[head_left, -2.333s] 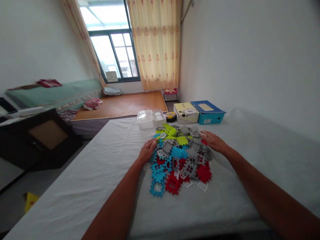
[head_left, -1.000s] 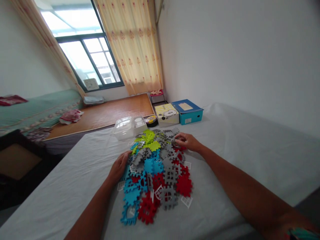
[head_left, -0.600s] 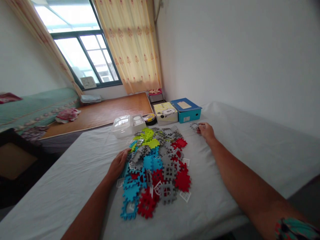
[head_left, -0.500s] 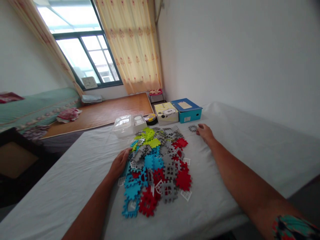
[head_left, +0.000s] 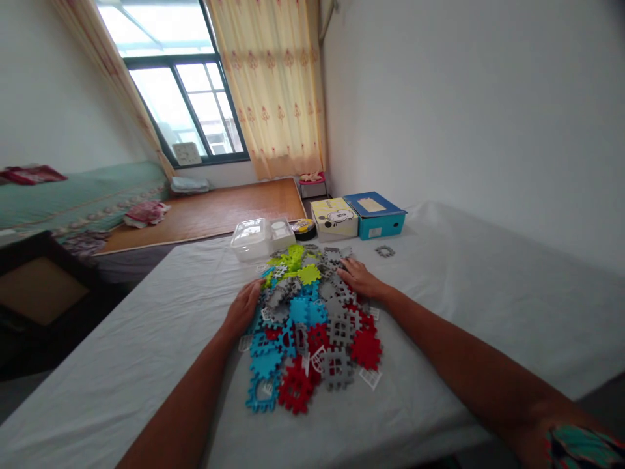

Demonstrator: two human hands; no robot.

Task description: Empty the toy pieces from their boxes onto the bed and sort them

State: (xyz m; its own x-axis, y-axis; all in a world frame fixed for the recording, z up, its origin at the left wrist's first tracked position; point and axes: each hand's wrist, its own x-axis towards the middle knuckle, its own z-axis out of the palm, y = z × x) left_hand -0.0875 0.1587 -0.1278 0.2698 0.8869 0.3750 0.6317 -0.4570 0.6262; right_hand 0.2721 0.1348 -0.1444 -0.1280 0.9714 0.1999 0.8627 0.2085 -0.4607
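A heap of flat toothed plastic tiles [head_left: 312,319] in blue, red, grey and lime green lies on the white-sheeted table [head_left: 463,293]. My left hand [head_left: 244,309] rests with its fingers spread on the heap's left edge, touching grey and blue tiles. Over the far right part of the heap lies my right hand [head_left: 359,279], fingers down on grey tiles. One grey tile [head_left: 385,251] sits alone on the sheet, to the right of the heap and near the blue box. Whether the right fingers pinch a tile is hidden.
At the table's far edge stand a clear plastic container [head_left: 261,238], a round tin [head_left: 303,228], a yellow box [head_left: 334,219] and a blue box [head_left: 375,213]. A white wall runs along the right. Beyond are a wooden platform, a green bed, and dark furniture at left.
My right hand carried a grey tile out to the right of the heap, left it on the sheet near the blue box, and came back onto the heap. The left hand stayed put.
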